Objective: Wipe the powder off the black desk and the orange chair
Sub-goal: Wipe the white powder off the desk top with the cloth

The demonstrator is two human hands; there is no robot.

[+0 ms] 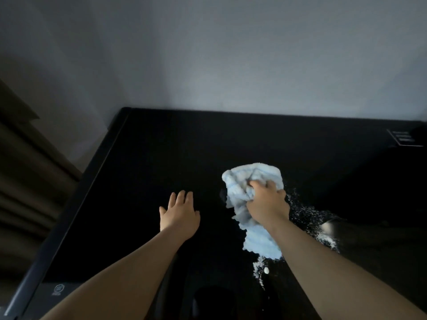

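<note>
There is a single view, a wide-angle camera worn on the person's head, looking forward and steeply down over the black desk [161, 158]. It sits close above the desk's near edge, so both forearms enter from the bottom of the frame (straight lines bow near the borders). The desk fills the lower half; the pale wall [231, 54] behind it fills the upper half, and a brown curtain [27, 181] edges the left.

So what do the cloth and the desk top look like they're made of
The cloth in the right hand looks like soft fluffy microfibre or terry, pale blue: its surface is ribbed and fuzzy and it crumples loosely. The desk top looks smooth, hard and black, maybe laminate or glass; its finish is hard to judge in this dim light.
</note>
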